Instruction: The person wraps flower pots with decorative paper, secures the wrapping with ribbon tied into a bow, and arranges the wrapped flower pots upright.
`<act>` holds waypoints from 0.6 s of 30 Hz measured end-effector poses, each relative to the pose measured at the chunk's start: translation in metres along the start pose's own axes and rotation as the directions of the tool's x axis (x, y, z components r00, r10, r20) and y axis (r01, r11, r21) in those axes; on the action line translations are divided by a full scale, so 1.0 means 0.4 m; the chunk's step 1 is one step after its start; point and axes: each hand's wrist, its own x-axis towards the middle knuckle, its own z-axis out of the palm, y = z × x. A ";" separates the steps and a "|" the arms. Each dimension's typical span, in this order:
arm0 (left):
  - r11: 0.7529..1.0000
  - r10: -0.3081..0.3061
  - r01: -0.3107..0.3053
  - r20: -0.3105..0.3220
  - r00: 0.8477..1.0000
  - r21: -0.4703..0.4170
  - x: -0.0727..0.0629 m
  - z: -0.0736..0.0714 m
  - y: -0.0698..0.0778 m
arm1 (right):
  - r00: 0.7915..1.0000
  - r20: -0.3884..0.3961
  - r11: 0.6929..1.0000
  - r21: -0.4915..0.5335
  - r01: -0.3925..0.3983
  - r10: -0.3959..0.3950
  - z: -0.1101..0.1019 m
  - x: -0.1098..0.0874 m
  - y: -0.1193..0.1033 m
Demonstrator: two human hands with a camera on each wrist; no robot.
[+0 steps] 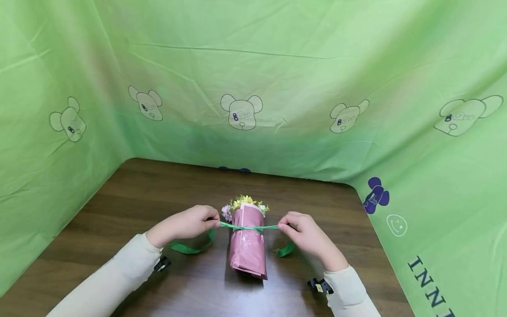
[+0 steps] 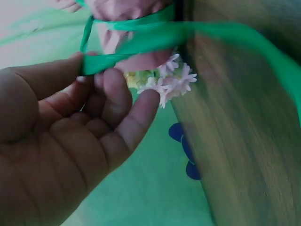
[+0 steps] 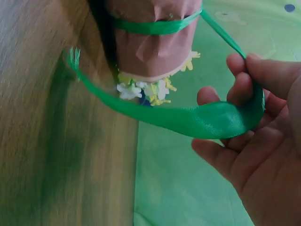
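Observation:
A bouquet wrapped in pink paper [image 1: 248,251] lies on the table, its yellow, white and lilac flowers [image 1: 244,201] at the far end. Round the wrap, near the flowers, runs a green ribbon [image 1: 270,227], crossed over on top. My left hand [image 1: 194,221] pinches one side of the ribbon between thumb and fingers, left of the bouquet. On the other side my right hand [image 1: 304,231] pinches the opposite length. Both stretches look taut. Loose tails hang from each hand; the right wrist view shows a frayed ribbon end [image 3: 75,61]. Neither hand touches the paper.
The brown wooden table [image 1: 190,286] carries the bouquet. A green cloth [image 1: 293,79] printed with bear heads encloses the back and both sides. A dark strap device [image 1: 320,286] sits at the right wrist, another at the left.

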 end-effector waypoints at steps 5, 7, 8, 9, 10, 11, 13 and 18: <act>0.988 -0.021 0.024 0.025 0.999 -0.151 -0.002 -0.010 0.002 | 0.991 0.040 0.988 0.076 -0.133 0.131 -0.002 0.002 -0.009; 0.981 -0.030 0.037 0.038 0.999 -0.188 -0.005 -0.010 -0.001 | 0.988 0.048 0.984 0.098 -0.150 0.146 -0.005 0.000 -0.011; 0.980 -0.035 0.042 0.040 0.999 -0.195 -0.007 -0.010 -0.003 | 0.988 0.049 0.983 0.109 -0.148 0.143 -0.008 -0.001 -0.012; 0.979 -0.036 0.042 0.037 0.999 -0.199 -0.010 -0.010 -0.006 | 0.990 0.044 0.984 0.115 -0.138 0.134 -0.010 -0.002 -0.012; 0.980 -0.033 0.038 0.029 0.999 -0.198 -0.012 -0.010 -0.010 | 0.993 0.035 0.986 0.117 -0.119 0.116 -0.012 -0.004 -0.010; 0.981 -0.033 0.036 0.019 0.999 -0.192 -0.014 -0.010 -0.014 | 0.996 0.020 0.990 0.107 -0.088 0.087 -0.011 -0.005 -0.006; 0.986 -0.026 0.022 -0.022 0.999 -0.164 -0.017 -0.008 -0.024 | 1.000 -0.018 0.998 0.059 -0.024 0.025 -0.005 -0.007 0.004; 0.992 -0.069 0.054 -0.125 0.990 -0.117 -0.023 0.007 -0.047 | 0.996 -0.093 0.999 -0.049 -0.010 0.005 0.034 -0.021 0.023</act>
